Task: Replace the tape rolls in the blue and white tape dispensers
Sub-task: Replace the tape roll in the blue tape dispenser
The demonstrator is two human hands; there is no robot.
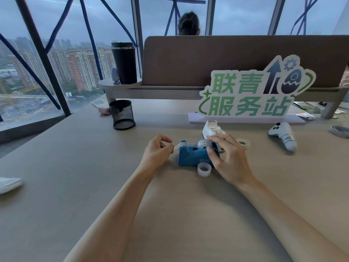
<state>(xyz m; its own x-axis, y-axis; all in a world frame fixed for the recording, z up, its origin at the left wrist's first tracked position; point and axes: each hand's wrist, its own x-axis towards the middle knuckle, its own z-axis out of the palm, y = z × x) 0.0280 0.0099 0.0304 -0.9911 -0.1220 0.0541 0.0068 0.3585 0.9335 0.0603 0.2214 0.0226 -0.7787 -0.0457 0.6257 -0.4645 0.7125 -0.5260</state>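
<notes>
Threading fresh tape through the blue dispenser at mid-desk: left hand just left of it, fingertips apparently pinched on the tape end, right hand clamped on its rear, white dispenser just behind untouched; next, tearing on the cutter.

A blue plastic tape dispenser is seen on a grey-brown wooden desk, with a clear tape roll seated in its cradle. The dispenser's rear is gripped by the right hand, while a strip of clear tape at the cutter end is pinched by the left hand. A loose clear tape roll lies just in front of the dispenser. A white plastic tape dispenser stands just behind it, and a cream tape roll lies flat beside the right hand.
</notes>
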